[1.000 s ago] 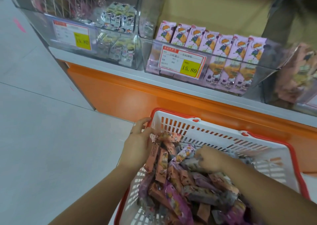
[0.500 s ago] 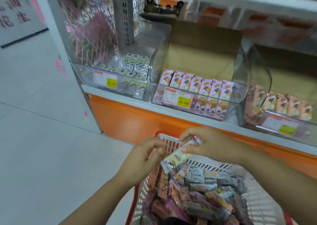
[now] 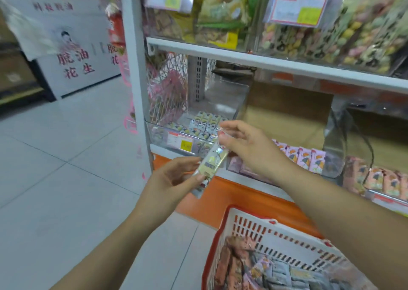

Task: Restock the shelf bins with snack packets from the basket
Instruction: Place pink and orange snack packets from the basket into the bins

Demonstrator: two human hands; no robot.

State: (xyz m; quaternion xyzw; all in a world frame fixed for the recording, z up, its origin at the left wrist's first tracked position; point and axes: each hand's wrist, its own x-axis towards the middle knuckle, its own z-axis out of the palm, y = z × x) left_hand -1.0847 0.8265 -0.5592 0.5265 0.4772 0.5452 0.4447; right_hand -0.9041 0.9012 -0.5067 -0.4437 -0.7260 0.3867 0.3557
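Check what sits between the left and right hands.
One pale yellow snack packet bridges them: the right hand pinches its upper end, the left hand holds its lower end. Seen in the head view.

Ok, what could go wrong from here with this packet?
1. Both the left hand and right hand only pinch the packet by its ends, seemingly past the basket rim; a slip would likely drop it on the floor.
2. The clear bin with similar pale packets sits beside the bin of pink packets, so it could land in the wrong one.
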